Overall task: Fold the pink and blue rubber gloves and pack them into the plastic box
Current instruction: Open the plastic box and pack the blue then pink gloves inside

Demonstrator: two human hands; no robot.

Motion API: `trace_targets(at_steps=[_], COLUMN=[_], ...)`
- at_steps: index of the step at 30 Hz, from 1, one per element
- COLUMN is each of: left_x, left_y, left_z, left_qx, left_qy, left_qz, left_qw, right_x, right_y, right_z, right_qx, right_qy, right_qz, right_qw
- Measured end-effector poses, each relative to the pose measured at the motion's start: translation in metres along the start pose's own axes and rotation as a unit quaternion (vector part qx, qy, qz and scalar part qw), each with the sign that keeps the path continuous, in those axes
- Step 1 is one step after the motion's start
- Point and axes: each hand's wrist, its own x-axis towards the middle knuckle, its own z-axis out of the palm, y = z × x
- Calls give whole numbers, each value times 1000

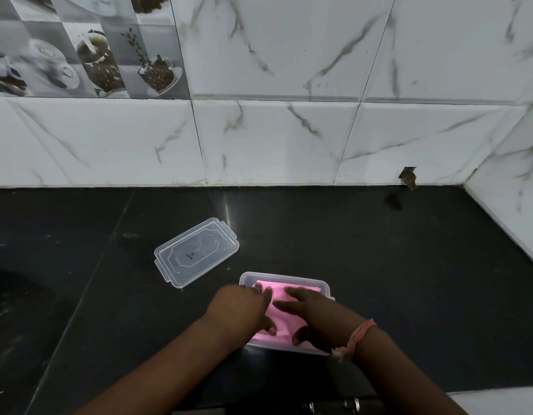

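Note:
A clear plastic box (292, 277) stands on the black counter near the front edge. A folded pink glove (278, 292) lies inside it, filling most of the box. My left hand (244, 307) presses on the glove's left side with its fingers spread flat. My right hand (307, 313) lies flat on the glove's right side, thumb near the box's front wall. Both hands rest on the glove inside the box. No blue glove shows; whatever lies under the pink one is hidden.
The box's clear lid (196, 253) lies on the counter to the back left of the box. A white marble-tiled wall (289, 139) rises behind the black counter (409, 265) and turns a corner at the right. A pink thread band (359, 336) circles my right wrist.

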Motion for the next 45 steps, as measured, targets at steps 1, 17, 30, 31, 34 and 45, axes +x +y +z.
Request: trace_targets(at_steps=[1, 17, 30, 31, 34, 45], left_x=[1, 20, 28, 28, 33, 39], left_y=[2, -2, -19, -23, -37, -55], left_z=[2, 20, 40, 40, 38, 43], left_qx=[18, 60, 43, 43, 45, -238], left_qy=[2, 3, 12, 14, 31, 237], left_qz=[11, 15, 27, 32, 39, -20], left_qw=[1000, 998, 999, 998, 998, 942], right_x=[3, 22, 35, 33, 36, 43], right_y=[-1, -13, -6, 0, 17, 41], right_z=[-1, 31, 30, 29, 16, -22], right_qx=[10, -46, -90, -83, -62, -9], right_qy=[0, 102, 130, 133, 136, 172], right_qz=[2, 74, 84, 75, 45, 11], right_qw=[1000, 991, 984, 985, 988, 985])
